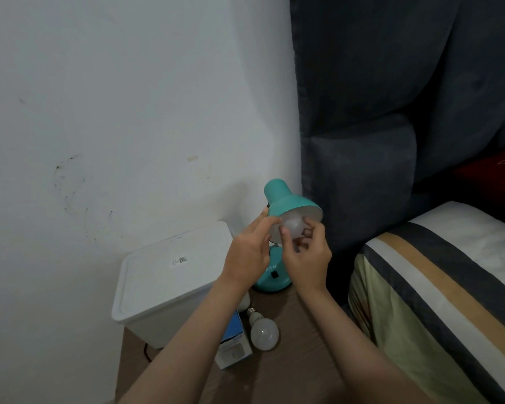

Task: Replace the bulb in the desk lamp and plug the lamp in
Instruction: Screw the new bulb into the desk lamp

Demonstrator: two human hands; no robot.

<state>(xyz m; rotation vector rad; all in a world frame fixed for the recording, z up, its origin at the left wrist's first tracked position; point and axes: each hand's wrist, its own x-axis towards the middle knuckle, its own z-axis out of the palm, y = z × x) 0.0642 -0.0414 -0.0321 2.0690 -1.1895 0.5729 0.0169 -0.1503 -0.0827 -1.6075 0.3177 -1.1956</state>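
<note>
Head view: right hand fingers wrapped around white bulb inside teal lamp shade. Left hand at shade's 8 o'clock rim, apparently steadying it. Spare bulb lies on wooden table, 6 o'clock of lamp base.

Dim, flat, cool indoor light; no glare. Soft shadow on wall at 9 o'clock of lamp shade. Slight overall softness, fingers blurred, wide-angle bending twd edges.
</note>
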